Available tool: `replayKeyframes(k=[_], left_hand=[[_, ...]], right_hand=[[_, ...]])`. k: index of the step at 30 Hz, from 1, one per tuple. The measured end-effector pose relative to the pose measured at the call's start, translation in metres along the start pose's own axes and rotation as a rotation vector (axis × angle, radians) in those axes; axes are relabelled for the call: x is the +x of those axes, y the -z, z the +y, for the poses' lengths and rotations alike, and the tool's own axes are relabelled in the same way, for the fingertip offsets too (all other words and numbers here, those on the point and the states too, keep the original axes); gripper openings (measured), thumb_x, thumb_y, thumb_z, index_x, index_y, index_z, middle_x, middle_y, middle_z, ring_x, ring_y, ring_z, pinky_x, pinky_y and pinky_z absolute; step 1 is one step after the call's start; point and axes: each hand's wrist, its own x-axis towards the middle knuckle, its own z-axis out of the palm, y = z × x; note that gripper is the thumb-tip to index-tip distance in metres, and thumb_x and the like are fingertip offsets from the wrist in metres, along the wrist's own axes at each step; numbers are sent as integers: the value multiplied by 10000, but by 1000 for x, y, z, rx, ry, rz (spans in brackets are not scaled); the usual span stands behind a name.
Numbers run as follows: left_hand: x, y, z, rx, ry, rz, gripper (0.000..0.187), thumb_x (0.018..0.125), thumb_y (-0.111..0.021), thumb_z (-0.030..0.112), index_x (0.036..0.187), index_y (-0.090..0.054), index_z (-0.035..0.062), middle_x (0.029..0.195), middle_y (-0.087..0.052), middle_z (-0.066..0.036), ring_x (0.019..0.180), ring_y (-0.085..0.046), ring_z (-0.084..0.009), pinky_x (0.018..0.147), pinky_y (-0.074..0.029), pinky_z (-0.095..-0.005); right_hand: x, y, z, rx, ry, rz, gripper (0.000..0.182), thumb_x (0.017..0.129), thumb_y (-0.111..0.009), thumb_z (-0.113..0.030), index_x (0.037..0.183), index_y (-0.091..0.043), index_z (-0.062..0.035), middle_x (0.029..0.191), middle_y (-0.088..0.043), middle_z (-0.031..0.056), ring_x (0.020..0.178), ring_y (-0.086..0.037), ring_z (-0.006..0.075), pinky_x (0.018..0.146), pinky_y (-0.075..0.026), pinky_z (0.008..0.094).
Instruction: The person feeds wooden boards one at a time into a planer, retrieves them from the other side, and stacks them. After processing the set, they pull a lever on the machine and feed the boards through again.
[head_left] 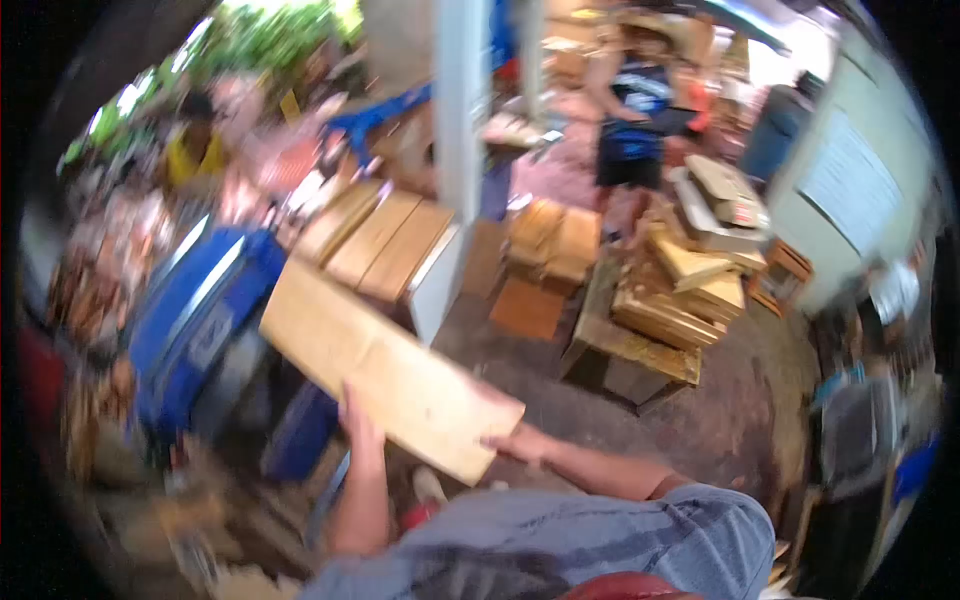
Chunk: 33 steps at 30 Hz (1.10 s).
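A long, pale wooden board point(385, 375) is held slantwise in front of my body, its far left end near several brown wooden pieces point(390, 240) on a white-sided stand. My left hand point(360, 425) grips its lower edge near the middle, fingers partly hidden by the board. At the board's right end, my right hand point(522, 443) is closed on the edge. The picture is somewhat blurred.
A blue bin point(200, 330) is at the left, beside a pale post point(460, 110). Stacked boards point(675, 300) lie on a table point(625, 350) at the right, with boxes point(555, 240) behind. A person point(640, 100) stands beyond; others are at the far left and right.
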Motion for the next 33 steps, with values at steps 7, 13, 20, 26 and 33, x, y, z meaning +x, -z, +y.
replayKeyframes(k=[7,13,20,26,33], left_hand=[[16,115,20,98,-140,256,450,982,-535,360,1203,-539,-32,1096,-641,-122,971,-616,-219,872,-499,-366],[37,221,85,247,-155,407,389,980,-541,312,1158,-541,-34,1064,-638,-124,926,-629,-234,792,-526,-391],[64,304,159,259,-45,284,358,927,-616,128,1229,-487,-14,1153,-613,-130,1012,-619,-243,863,-512,-377],[8,290,175,1148,-150,290,1007,791,-769,253,1494,-101,-20,1448,-328,-310,1337,-359,-390,1112,-296,-417],[-35,276,170,1989,-357,-563,846,839,-630,469,1467,-296,10,1532,-201,-278,1448,-149,-387,1172,-101,-516]], right_hand=[[12,-51,20,72,-470,-187,547,913,-659,-219,1360,-416,-15,1245,-580,100,1078,-603,212,833,-544,366],[46,-148,53,241,-542,-316,545,909,-657,-203,1375,-405,-76,1207,-605,79,997,-647,204,766,-587,347],[106,-273,100,336,-624,-261,423,938,-615,-186,1316,-458,-76,1140,-640,79,927,-669,184,729,-595,309],[139,-343,137,296,-660,-113,366,980,-539,-171,1276,-457,27,1127,-631,156,910,-673,238,767,-597,350],[190,-398,186,219,-530,-67,251,988,-513,-199,892,-620,7,673,-602,59,553,-570,170,471,-470,343]])
